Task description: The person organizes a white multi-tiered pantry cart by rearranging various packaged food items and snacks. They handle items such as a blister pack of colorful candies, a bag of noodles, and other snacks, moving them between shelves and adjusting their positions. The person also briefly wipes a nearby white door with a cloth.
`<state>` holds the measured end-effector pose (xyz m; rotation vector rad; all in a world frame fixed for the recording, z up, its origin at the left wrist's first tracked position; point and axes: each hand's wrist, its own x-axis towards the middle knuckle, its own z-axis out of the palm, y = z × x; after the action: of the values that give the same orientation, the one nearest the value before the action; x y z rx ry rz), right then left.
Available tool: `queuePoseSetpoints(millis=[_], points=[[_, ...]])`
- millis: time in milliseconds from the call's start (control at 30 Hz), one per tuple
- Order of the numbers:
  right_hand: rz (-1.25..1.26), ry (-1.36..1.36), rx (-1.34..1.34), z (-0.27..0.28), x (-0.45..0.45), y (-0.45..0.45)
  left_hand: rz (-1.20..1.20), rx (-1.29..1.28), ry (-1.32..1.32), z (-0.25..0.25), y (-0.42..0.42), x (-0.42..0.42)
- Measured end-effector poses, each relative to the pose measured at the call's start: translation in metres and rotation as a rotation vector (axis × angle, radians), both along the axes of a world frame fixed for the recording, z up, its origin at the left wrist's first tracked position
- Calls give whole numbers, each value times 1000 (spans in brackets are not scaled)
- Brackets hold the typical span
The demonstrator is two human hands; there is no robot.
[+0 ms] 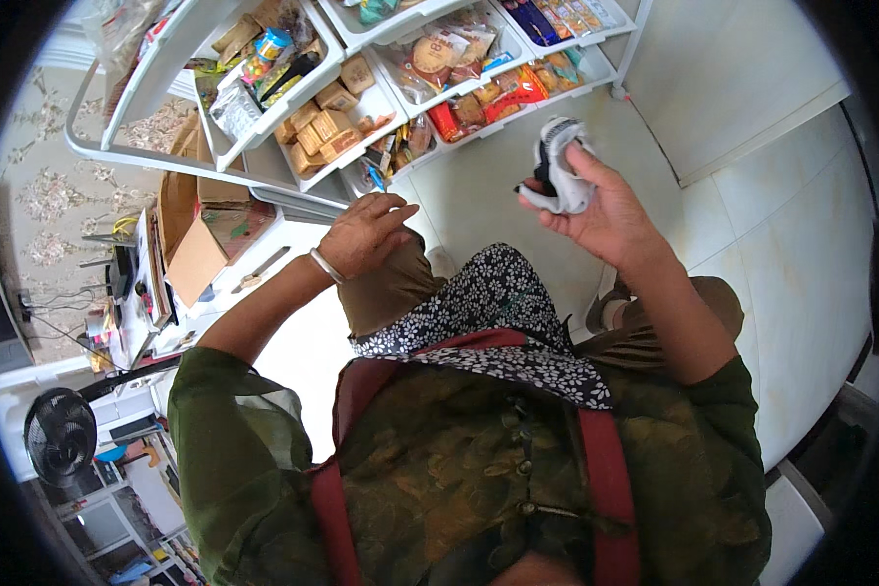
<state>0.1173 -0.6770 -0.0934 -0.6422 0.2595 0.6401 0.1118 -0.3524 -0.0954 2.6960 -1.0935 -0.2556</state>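
Note:
My right hand [608,212] grips a crumpled white-and-black cloth item [565,183], held up over the tiled floor. Its folds hide its exact kind, and its top edge is blurred. My left hand [366,234], with a silver bangle [327,266] at the wrist, hovers by or touches my left knee; which of the two I cannot tell. Its fingers are slightly bent and apart, and nothing shows in them. Across my lap lies a black-and-white flowered apron [498,293] with red straps [608,476].
Ahead stands a white tiered rack [410,110] whose bins hold wrapped snacks, with square tan packs [326,132] nearest my left hand. On the left are an open cardboard box [198,256] and a black fan [60,437]. A pale panel [732,80] rises at the right.

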Motion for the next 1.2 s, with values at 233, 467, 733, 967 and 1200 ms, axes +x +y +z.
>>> queuePoseSetpoints(millis=[233, 467, 733, 967, 1200], points=[[-284, 265, -34, -29, 14, -21, -38, -3, -16, -13, -8, 14], [-155, 368, 260, 8, 16, -12, -57, -12, 118, -16, -3, 21], [-845, 404, -229, -17, 43, -45, -184, -82, 232, -28, -23, 74], [-797, 614, -224, -40, 27, -26, -150, -77, 539, -8, -37, 72], [-553, 602, -166, -51, 1, 7, -223, -342, 594, -19, -6, 14]])
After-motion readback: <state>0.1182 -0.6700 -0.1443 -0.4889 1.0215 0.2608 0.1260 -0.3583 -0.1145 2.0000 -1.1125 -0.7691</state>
